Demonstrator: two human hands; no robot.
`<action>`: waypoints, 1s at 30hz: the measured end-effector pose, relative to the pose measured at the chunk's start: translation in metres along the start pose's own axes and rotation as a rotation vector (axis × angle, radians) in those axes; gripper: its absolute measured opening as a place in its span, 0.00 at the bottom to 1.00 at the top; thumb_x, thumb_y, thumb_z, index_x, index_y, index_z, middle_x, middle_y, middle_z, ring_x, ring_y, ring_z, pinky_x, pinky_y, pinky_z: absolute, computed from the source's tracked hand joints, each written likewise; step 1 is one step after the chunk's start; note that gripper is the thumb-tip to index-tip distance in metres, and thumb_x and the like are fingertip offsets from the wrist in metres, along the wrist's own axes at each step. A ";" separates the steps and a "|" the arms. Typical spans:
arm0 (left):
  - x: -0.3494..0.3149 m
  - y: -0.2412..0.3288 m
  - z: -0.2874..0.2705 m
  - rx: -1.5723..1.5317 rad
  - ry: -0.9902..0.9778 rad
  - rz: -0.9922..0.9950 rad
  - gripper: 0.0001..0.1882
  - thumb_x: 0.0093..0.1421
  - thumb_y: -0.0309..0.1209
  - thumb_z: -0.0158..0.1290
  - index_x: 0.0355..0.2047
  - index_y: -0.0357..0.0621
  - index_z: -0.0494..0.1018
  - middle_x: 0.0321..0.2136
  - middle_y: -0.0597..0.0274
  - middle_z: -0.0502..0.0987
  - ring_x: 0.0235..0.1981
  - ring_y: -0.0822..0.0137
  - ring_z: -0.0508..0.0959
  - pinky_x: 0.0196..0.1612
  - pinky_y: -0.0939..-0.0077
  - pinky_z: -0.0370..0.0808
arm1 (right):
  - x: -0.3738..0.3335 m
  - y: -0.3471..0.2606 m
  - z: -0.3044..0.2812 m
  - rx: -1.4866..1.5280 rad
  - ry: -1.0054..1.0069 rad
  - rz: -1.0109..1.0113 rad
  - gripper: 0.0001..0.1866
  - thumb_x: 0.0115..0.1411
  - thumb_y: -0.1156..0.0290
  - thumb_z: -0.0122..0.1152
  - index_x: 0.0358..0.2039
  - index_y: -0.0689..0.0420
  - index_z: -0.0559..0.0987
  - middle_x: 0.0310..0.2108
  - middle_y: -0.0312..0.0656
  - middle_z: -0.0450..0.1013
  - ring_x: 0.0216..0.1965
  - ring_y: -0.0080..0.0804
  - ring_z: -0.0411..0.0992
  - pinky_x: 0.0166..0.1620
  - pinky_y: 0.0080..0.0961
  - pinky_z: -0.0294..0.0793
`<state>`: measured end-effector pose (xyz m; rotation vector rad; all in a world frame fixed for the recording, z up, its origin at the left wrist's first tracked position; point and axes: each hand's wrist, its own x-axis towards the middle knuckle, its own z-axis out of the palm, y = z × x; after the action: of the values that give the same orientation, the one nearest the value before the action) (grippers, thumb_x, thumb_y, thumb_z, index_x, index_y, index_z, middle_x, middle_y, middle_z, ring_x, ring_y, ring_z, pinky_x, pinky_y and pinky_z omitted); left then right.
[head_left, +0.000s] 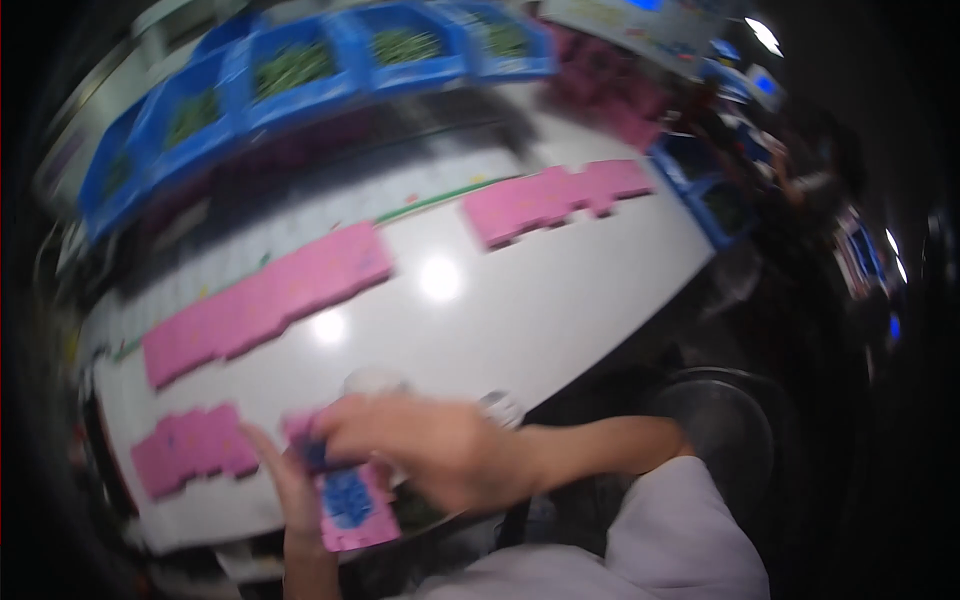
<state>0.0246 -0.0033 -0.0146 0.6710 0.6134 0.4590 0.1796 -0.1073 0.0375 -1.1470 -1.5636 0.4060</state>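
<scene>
My left hand (290, 480) is at the near edge of the white table, its thumb raised. It grips a small pink piece (375, 525) that bears a mottled blue patch. My right hand (435, 450) reaches across from the right and is smeared by motion. Its fingers are bent together over the top of the pink piece, at a small dark blue thing (318, 455) whose kind I cannot tell. To the left of my hands lies a group of notched pink pieces (195, 450), flat on the table.
Farther back lie two long rows of pink pieces (270, 300). Blue bins (350, 75) holding green items stand raised along the back. More blue bins (715, 200) sit at the table's right end. A round stool (715, 430) is at the right, and people are in the background.
</scene>
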 end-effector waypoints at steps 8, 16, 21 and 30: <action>-0.005 0.012 -0.019 0.080 0.025 -0.003 0.34 0.64 0.55 0.24 0.43 0.35 0.65 0.32 0.45 0.76 0.20 0.67 0.76 0.23 0.77 0.76 | -0.018 0.018 0.008 -0.697 -0.327 0.187 0.37 0.39 0.88 0.56 0.55 0.58 0.64 0.56 0.59 0.56 0.49 0.52 0.64 0.49 0.37 0.66; 0.002 0.018 -0.016 0.095 0.076 -0.013 0.33 0.65 0.54 0.25 0.39 0.33 0.67 0.31 0.47 0.75 0.20 0.66 0.76 0.23 0.75 0.76 | -0.004 0.020 0.032 -0.623 -0.126 0.044 0.36 0.40 0.86 0.55 0.54 0.59 0.67 0.54 0.59 0.60 0.34 0.43 0.69 0.37 0.32 0.70; 0.011 0.014 0.001 -0.060 0.223 0.107 0.32 0.66 0.50 0.24 0.38 0.33 0.69 0.26 0.52 0.75 0.21 0.66 0.77 0.27 0.74 0.76 | 0.007 0.038 0.047 -0.749 -0.192 -0.260 0.31 0.41 0.79 0.57 0.51 0.59 0.71 0.51 0.54 0.65 0.32 0.39 0.69 0.35 0.28 0.71; 0.019 0.013 0.011 -0.109 0.250 0.118 0.32 0.67 0.49 0.24 0.36 0.31 0.69 0.25 0.54 0.75 0.18 0.68 0.75 0.24 0.75 0.75 | 0.011 0.037 0.045 -0.876 -0.033 -0.301 0.27 0.40 0.78 0.59 0.47 0.57 0.74 0.50 0.47 0.68 0.33 0.39 0.69 0.34 0.27 0.71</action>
<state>0.0433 0.0115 -0.0055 0.5517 0.7807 0.6881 0.1574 -0.0668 0.0000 -1.5029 -1.9694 -0.5238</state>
